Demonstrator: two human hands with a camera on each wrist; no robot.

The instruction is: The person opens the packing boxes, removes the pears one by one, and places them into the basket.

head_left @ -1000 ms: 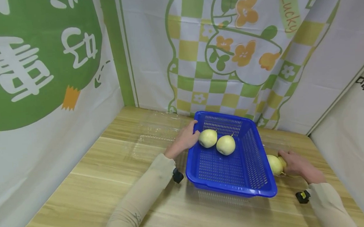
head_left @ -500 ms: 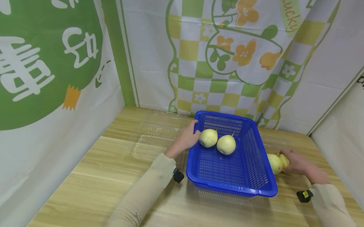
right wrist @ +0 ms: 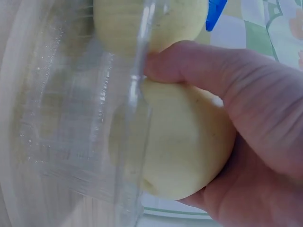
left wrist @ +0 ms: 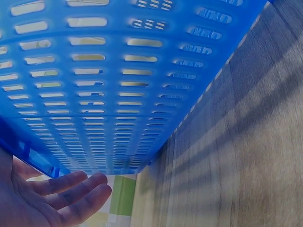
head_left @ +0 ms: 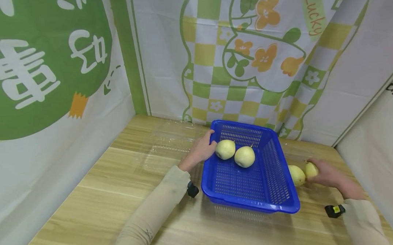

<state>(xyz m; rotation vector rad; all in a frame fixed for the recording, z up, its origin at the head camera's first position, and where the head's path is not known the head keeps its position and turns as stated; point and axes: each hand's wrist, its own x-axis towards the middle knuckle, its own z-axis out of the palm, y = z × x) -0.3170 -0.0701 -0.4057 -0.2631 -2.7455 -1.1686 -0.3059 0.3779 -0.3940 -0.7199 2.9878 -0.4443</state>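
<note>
In the head view a blue plastic basket (head_left: 238,182) sits tilted, with two pale yellow pears (head_left: 225,149) inside it near the far left side. My left hand (head_left: 202,148) holds its left rim; in the left wrist view the left fingers (left wrist: 78,196) reach below the rim, beside the slotted wall. To the right of the basket, my right hand (head_left: 325,173) grips a pear (right wrist: 182,142), thumb on one side and fingers on the other. Another pear (head_left: 296,175) lies between that hand and the basket. A clear plastic container (right wrist: 71,109) stands beside the gripped pear, its edge overlapping it in view.
An opened clear plastic box (head_left: 166,149) lies left of the basket on the wooden table (head_left: 97,200). A patterned curtain (head_left: 220,63) hangs right behind the basket. White fabric walls close off both sides.
My right hand has shifted slightly right with its pear, drawing it apart from the other pear beside the basket. My left hand and the basket have stayed in place.
</note>
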